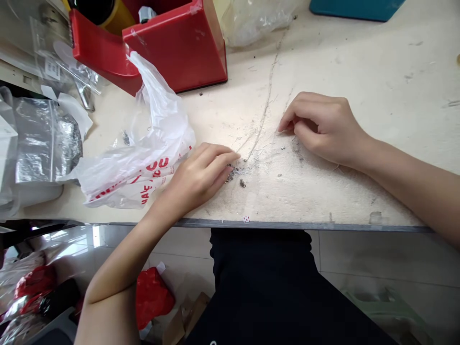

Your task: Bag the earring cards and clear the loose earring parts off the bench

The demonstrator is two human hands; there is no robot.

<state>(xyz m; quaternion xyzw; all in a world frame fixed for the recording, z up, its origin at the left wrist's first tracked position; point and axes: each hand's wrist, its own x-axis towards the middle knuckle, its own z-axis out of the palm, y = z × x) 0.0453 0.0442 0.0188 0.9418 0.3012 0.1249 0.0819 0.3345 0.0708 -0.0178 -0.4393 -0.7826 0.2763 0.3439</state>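
My left hand (201, 175) rests low over the table, its fingers drawn together, fingertips beside a small pile of dark shiny metal pieces (230, 176). Whatever is between those fingers is hidden. Just right of the fingertips lie thin silvery wire-like pins (257, 165), scattered loosely. Another little cluster of metal pieces (242, 183) sits slightly nearer the table edge. To the right, my right hand (323, 124) is closed, thumb and forefinger pinched together above the cloth-like table surface (359, 191). Anything in that pinch is too small to name.
A white plastic bag with red print (143, 163) lies against my left forearm. Behind it stands a red tape dispenser (172, 48). A clear plastic bag (255, 21) and a teal box (355, 8) are at the back. The table's dark front edge (273, 225) runs before my lap.
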